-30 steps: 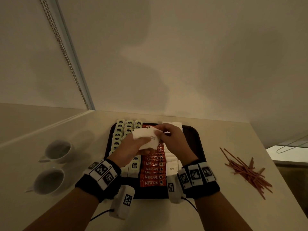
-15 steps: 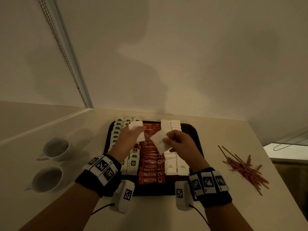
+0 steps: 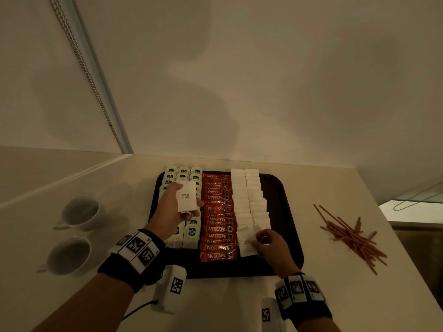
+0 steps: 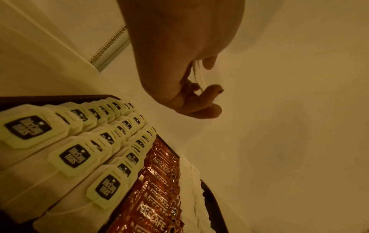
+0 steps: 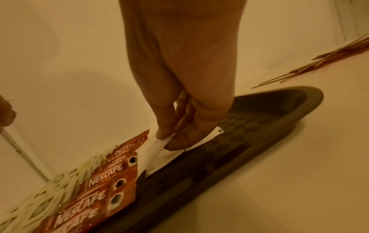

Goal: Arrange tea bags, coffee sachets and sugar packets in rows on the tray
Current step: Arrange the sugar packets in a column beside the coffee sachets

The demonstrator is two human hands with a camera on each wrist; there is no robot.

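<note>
Tray (image 3: pixel 285 212), dark and checker-patterned, flat on the pale surface (image 3: pixel 239 303) close to the far wall, far rim nearly at the wall line. Bare tray floor along the right side between sugar rows and right rim, and a bare strip along the near edge below the last sachets. Open surface beyond the right rim up to a loose heap of brown stirrers (image 3: pixel 352 236); two white cups (image 3: pixel 72 233) well apart on the left.

Three rows of tea bags (image 3: pixel 182 173) down the tray's left part, overlapped like tiles, labels up. One row of red coffee sachets (image 3: pixel 218 226) in the middle, touching the tea rows. Two rows of white sugar packets (image 3: pixel 249 195) right of the sachets, the right one ending short of the near end.

Left hand (image 3: pixel 171 210) raised above the tea rows, fingers curled and thumb pinching a held sugar packet (image 3: pixel 187 197) marked "WHITE SUGAR", clear of the tray.

Right hand (image 3: pixel 273 245) low at the near end of the sugar rows, thumb and fingertips (image 5: pixel 175 141) pinching the nearest sugar packet (image 3: pixel 247 244), its lower edge down on the tray floor just beside the last sachets.
</note>
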